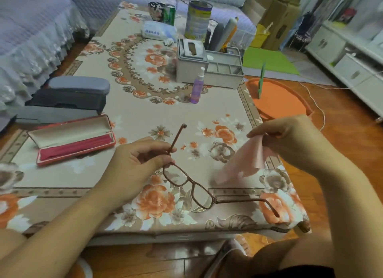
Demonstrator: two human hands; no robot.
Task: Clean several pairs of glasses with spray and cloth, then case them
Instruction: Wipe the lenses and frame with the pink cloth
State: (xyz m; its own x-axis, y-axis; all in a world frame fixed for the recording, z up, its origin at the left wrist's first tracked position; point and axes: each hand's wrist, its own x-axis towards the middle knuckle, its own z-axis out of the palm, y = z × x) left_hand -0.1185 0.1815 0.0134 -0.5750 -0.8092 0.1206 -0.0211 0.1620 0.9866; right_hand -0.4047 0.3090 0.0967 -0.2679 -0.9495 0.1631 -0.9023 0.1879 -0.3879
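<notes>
My left hand (138,163) pinches a pair of brown-framed glasses (192,186) at the hinge of one lens, above the near part of the flowered table. Both arms of the glasses are unfolded; one points up and away, the other stretches right. My right hand (290,138) holds a pink cloth (244,163) by its top edge, and the cloth hangs down just right of the glasses. A purple spray bottle (197,88) stands upright mid-table. An open red case (72,141) lies at the left, with nothing in it.
Three closed grey and dark cases (70,97) are stacked behind the red case. A grey tissue box (191,62) and a compartment tray (224,69) stand beyond the bottle, with cans and a tin further back. An orange basin (277,99) sits on the floor at the right.
</notes>
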